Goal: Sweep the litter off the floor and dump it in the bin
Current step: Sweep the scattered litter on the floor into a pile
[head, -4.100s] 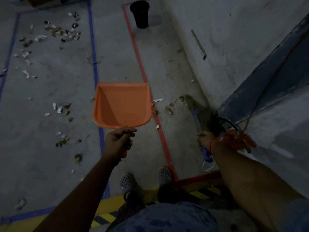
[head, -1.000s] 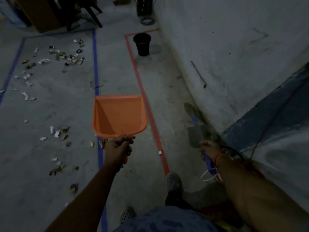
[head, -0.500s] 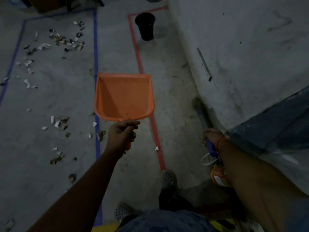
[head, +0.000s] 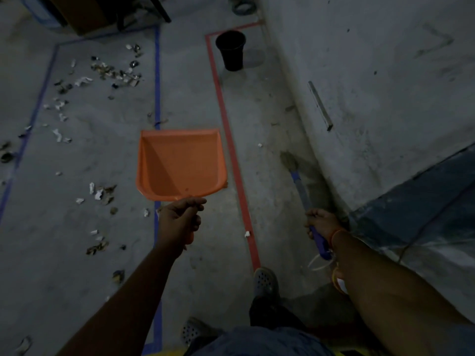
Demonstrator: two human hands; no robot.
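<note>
My left hand (head: 180, 222) grips the handle of an orange dustpan (head: 180, 164), held out level above the floor with nothing visible in it. My right hand (head: 321, 223) grips the blue handle of a small broom (head: 299, 181); its bristles point toward the foot of the wall. A black bin (head: 231, 50) stands ahead inside the red tape line (head: 231, 150). Litter (head: 113, 71) of paper scraps and dry leaves lies scattered on the left, within the blue tape line (head: 157, 86). A few scraps lie near the red tape.
A grey wall (head: 372, 73) runs along the right, with a dark blue sloped panel (head: 424, 201) lower down. Furniture legs and a brown box (head: 84, 11) stand at the far end. My feet in perforated clogs (head: 264, 280) stand near the red tape.
I have stepped forward along the red tape, so the bin is closer. Both hands keep their grips; the broom stays beside the wall, and the dustpan has tilted little.
</note>
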